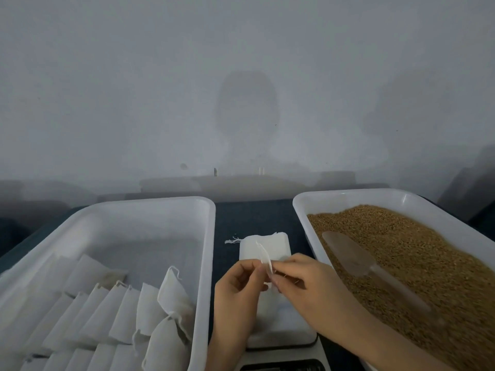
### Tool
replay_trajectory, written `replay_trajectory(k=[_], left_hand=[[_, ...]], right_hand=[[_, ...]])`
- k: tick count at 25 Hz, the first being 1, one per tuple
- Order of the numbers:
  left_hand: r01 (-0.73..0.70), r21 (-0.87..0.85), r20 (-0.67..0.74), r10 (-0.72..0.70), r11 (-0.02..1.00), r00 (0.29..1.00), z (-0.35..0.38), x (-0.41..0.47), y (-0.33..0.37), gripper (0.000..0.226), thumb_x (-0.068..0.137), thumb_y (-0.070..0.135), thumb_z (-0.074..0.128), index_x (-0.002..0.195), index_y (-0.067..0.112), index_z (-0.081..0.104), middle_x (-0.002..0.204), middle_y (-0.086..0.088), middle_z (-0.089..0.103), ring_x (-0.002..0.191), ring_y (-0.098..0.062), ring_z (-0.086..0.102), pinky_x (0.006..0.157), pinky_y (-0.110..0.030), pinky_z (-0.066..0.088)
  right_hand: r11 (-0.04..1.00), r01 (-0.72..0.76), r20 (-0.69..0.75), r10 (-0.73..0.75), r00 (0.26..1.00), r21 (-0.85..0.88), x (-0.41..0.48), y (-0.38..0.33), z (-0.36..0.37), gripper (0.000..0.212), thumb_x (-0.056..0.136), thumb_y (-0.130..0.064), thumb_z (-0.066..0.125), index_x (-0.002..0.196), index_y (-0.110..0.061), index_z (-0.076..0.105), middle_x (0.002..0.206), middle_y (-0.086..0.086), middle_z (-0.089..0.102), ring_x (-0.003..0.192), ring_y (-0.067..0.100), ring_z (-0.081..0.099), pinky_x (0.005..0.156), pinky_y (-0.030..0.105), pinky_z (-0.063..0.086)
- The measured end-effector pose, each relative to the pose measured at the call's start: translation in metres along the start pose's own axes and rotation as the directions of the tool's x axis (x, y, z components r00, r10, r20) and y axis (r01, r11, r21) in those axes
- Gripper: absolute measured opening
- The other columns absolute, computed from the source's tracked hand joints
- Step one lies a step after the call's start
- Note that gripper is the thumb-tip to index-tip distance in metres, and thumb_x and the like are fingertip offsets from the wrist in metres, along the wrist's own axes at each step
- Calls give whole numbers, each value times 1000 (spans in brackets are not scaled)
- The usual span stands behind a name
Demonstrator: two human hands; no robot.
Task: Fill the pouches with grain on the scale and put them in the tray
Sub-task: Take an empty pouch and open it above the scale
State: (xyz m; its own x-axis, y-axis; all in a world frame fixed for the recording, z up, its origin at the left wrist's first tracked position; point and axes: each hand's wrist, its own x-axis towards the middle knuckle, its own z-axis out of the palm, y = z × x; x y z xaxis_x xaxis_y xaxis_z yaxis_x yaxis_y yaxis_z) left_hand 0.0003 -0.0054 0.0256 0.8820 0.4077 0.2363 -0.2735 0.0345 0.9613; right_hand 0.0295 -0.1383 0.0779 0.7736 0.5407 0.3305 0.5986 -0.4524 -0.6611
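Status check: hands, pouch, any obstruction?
Left hand and right hand both pinch one pouch at its mouth, above the scale. Pouch looks flat, unfilled. Scoop lies in the grain, untouched. Nothing in the way.

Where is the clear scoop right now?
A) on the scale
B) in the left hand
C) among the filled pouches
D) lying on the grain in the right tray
D: the scoop lies on the grain in the right tray, while the left hand and right hand pinch a pouch.
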Motion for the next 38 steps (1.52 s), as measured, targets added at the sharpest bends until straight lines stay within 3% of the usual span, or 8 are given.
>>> replay_trajectory(k=[10,16,19,23,25,28,32,38], left_hand=[[-60,150,11,59,987,998,1,-11,7,28,84,1,64,66,21,69,67,-1,66,64,-9,60,62,-17,49],[-127,100,-14,129,987,992,1,-13,7,17,85,7,67,70,15,69,67,-2,65,64,-16,59,63,-23,49],[-235,192,56,228,953,972,2,-18,6,17,78,30,66,74,14,69,72,-4,65,70,-20,58,68,-30,49],[-359,348,62,361,866,930,4,-23,5,6,77,37,61,78,33,66,88,11,58,93,-12,53,82,-15,41],[-284,346,17,296,894,955,4,-22,1,14,81,45,57,94,41,59,110,10,53,111,-10,49,92,-15,40],[-38,117,7,37,992,999,0,-18,-3,30,91,40,57,120,35,48,113,10,59,106,-9,59,85,-23,51],[-74,61,-40,76,995,996,-3,-15,-7,21,88,9,64,105,21,60,93,6,69,86,-9,66,71,-20,52],[-26,120,-148,44,992,988,-3,-15,-12,27,87,13,66,99,36,59,86,6,68,80,-10,63,67,-21,50]], right_hand=[[996,-40,-165,26,986,-84,-2,-2,-9,20,87,-10,64,85,-27,55,67,-8,60,64,8,59,60,21,50],[977,58,-28,-65,997,-204,-2,2,-4,18,90,-10,60,100,-17,73,91,-3,62,76,4,57,67,12,43],[993,-8,25,12,1000,-121,-1,2,-4,13,89,-16,61,85,-13,73,72,-10,57,65,-1,55,58,10,40],[981,-190,105,193,976,-38,0,3,-14,14,86,-20,65,78,-28,74,53,-7,58,52,-5,55,48,10,40],[975,-221,164,219,962,-4,0,3,-20,24,85,-25,65,70,-42,71,57,-6,65,49,3,57,46,13,41],[969,-242,207,229,951,41,1,4,-29,35,90,-19,62,78,-51,71,73,-12,72,70,16,69,70,33,58],[940,-335,244,310,919,67,1,10,-35,17,90,-32,62,86,-43,74,84,8,74,88,36,67,83,53,52],[893,-449,241,438,866,-8,2,8,-37,26,88,-32,57,69,-39,73,85,9,72,90,29,67,86,45,54]])
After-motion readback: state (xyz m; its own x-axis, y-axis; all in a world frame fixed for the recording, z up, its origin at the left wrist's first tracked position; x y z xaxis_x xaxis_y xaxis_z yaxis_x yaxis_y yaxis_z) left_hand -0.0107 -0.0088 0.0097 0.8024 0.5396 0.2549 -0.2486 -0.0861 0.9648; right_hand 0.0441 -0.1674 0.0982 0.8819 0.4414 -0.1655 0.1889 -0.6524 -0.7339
